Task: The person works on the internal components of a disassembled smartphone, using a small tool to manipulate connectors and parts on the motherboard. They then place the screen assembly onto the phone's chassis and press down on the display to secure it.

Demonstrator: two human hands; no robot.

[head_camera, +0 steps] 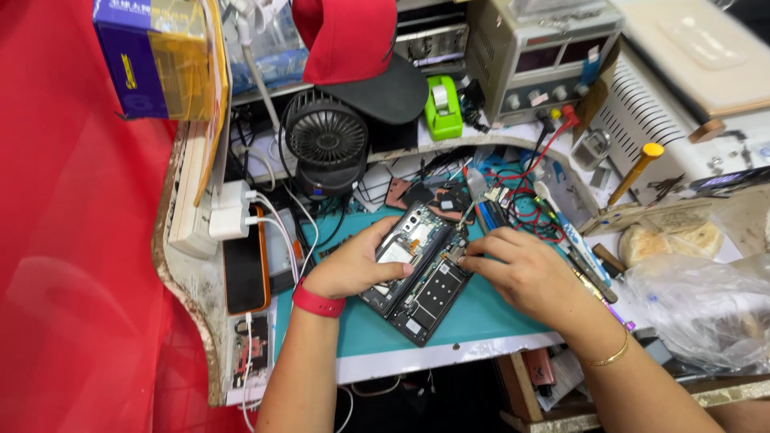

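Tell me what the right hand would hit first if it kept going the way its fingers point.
The right hand points left across the opened phone. Its fingers already touch the phone's inner parts; straight on, they would likely meet the left hand gripping the other half, though depth is uncertain.

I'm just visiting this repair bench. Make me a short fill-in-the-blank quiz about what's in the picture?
1. The left hand wears a ____ wristband.
2. Both hands rest on an opened phone lying on a ____ mat.
3. The right hand wears a thin ____ bracelet.
4. Behind the phone stands a small black ____.

Missing words: red; green; gold; fan
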